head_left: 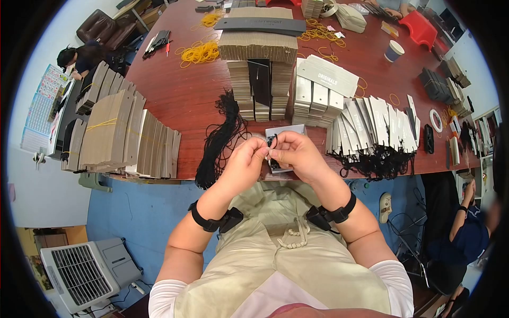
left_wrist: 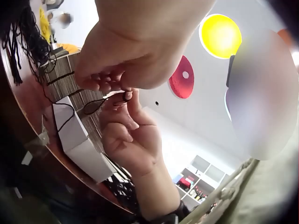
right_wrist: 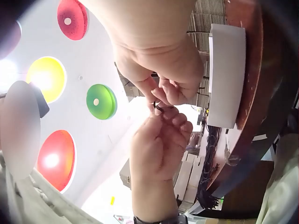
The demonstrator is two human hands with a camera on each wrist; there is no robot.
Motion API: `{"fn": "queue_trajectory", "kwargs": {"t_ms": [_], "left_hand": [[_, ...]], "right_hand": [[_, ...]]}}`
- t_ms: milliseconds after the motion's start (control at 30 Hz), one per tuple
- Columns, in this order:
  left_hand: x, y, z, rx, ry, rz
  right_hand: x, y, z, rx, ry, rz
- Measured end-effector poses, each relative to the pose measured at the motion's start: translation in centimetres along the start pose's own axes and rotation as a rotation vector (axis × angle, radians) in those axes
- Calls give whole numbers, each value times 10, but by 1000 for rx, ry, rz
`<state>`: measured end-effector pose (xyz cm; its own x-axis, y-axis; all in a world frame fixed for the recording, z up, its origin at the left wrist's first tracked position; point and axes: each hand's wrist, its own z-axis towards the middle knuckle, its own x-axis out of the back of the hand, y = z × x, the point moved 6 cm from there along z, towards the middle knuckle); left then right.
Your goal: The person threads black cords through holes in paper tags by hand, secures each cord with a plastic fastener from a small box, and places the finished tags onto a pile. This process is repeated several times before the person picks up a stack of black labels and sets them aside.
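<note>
Over a small white box (head_left: 294, 129) at the table's front edge, my two hands meet fingertip to fingertip. My left hand (head_left: 244, 165) and my right hand (head_left: 301, 156) both pinch a thin black cord (left_wrist: 96, 105), which hangs in a loop beside the right fingertips in the left wrist view. In the right wrist view a short dark piece of it shows between the fingertips; the rest is hidden by the fingers. Small dark pieces lie in the box. To the left of the box lies a bundle of black cords (head_left: 225, 130).
Cardboard stacks (head_left: 260, 47) rise behind the hands, with white printed tags (head_left: 326, 77) beside them. Corded white tags (head_left: 371, 124) stand at right, brown card stacks (head_left: 108, 127) at left. Yellow rubber bands (head_left: 199, 53) and a paper cup (head_left: 394, 51) lie farther back.
</note>
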<state>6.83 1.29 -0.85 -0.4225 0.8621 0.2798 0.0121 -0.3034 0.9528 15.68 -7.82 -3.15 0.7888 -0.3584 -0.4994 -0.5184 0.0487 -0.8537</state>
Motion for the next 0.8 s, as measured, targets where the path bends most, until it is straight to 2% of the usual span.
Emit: {"fn": "queue_trajectory", "kwargs": {"t_ms": [100, 233, 333, 433, 533, 633, 800], "left_hand": [[2, 11, 0, -149, 40, 211], [2, 36, 0, -387, 90, 535], [0, 41, -2, -497, 130, 573], [4, 42, -3, -496, 109, 494], [11, 29, -3, -296, 161, 392], [10, 22, -5, -161, 72, 151], [11, 9, -4, -47, 89, 27]], "right_hand": [[-3, 1, -1, -88, -15, 221], [0, 0, -1, -139, 41, 121], [6, -1, 3, -139, 85, 62], [9, -7, 4, -60, 129, 66], [13, -10, 4, -11, 159, 50], [11, -11, 5, 10, 145, 50], [12, -10, 4, 50, 139, -57]]}}
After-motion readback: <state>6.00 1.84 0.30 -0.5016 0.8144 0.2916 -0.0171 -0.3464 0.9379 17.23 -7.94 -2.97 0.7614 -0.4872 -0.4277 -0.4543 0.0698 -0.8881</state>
